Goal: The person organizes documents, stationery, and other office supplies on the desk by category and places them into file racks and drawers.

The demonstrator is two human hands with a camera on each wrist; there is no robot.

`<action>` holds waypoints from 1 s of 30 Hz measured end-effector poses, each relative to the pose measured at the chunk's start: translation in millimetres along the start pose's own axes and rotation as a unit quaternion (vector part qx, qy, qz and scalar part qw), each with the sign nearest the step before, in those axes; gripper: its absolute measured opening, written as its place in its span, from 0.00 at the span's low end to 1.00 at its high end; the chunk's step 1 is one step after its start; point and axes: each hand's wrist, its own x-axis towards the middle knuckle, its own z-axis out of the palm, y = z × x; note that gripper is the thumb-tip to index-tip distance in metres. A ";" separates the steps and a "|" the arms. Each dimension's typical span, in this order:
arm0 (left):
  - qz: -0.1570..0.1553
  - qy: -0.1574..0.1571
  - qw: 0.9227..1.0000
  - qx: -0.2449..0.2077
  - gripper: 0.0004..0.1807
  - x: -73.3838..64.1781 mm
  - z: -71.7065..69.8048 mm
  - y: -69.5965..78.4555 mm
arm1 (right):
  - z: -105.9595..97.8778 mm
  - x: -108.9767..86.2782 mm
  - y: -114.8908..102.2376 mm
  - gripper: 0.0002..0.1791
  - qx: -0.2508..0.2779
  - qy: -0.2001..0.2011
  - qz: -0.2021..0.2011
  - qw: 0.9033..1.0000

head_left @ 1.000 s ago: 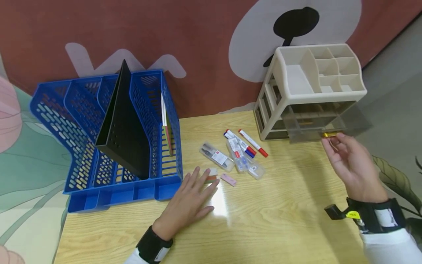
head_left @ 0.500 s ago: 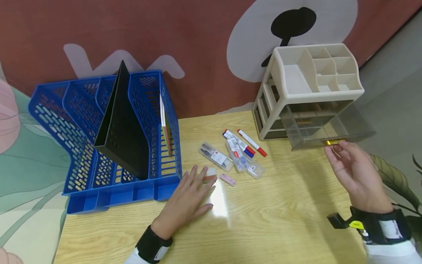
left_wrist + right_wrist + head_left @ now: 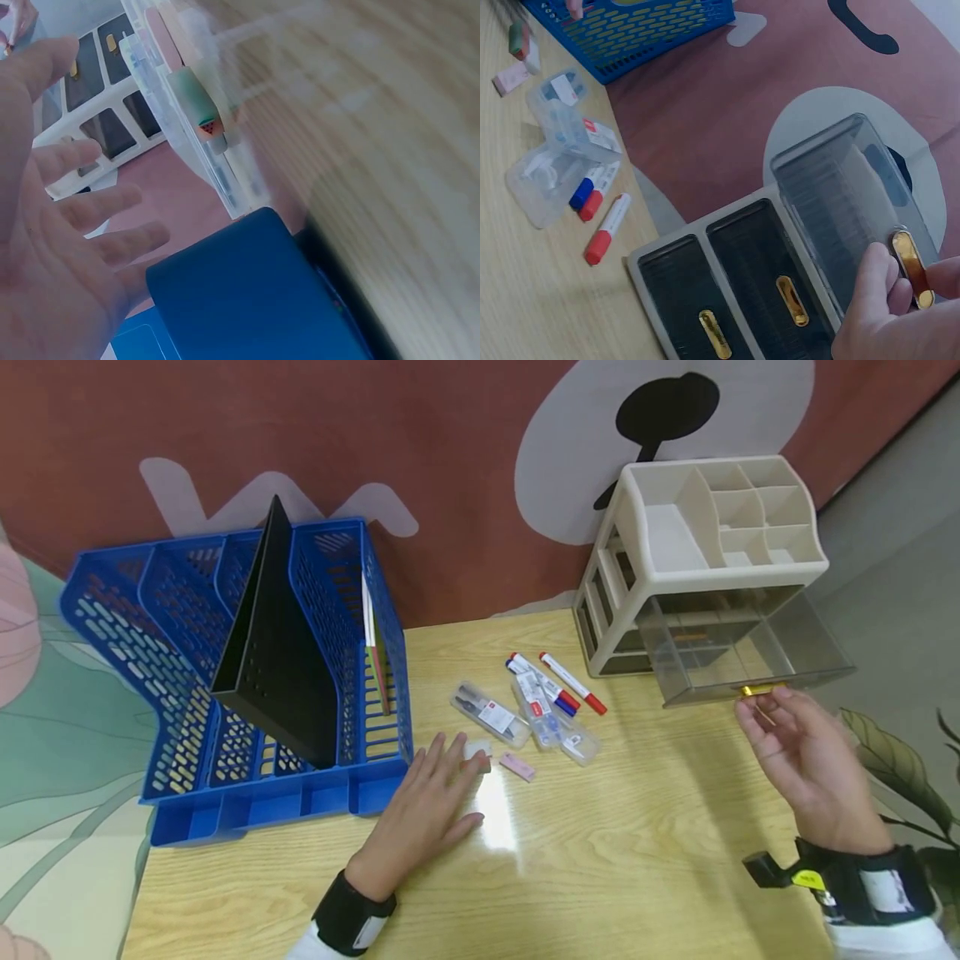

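My right hand (image 3: 806,760) pinches the gold handle (image 3: 911,262) of a clear grey drawer (image 3: 750,652), the top one of a cream desk organizer (image 3: 731,578). That drawer stands pulled well out, and nothing shows inside it. My left hand (image 3: 423,814) hovers with spread fingers by the front corner of the blue file rack (image 3: 281,802), holding nothing. Near its fingertips lie a white eraser (image 3: 477,748), a pink eraser (image 3: 517,767) and, in the left wrist view, a small green-and-red eraser (image 3: 199,105), partly hidden by the hand in the head view.
Clear plastic cases (image 3: 492,717) lie mid-table beside several red and blue markers (image 3: 573,683). A black folder (image 3: 288,652) leans in the rack, with thin booklets (image 3: 377,652) to its right. A plant leaf (image 3: 896,764) shows at the right edge.
My right hand has drawn the top drawer farther out, toward me and down in the head view. The left hand has barely shifted.
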 end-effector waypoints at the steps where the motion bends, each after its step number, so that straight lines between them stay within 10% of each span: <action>1: -0.003 0.003 1.000 0.000 0.44 0.4 0.2 -0.1 | -1.0 0.0 1.0 0.10 0.004 -0.002 0.003 1.000; 22: -0.071 0.016 0.996 -0.045 0.48 16.0 4.2 4.6 | -24.9 1.2 56.5 0.24 -0.052 -0.124 0.101 0.986; 30: -0.074 0.008 0.996 -0.051 0.45 23.1 9.1 5.7 | -15.1 8.6 80.1 0.15 -0.152 -0.086 0.090 0.981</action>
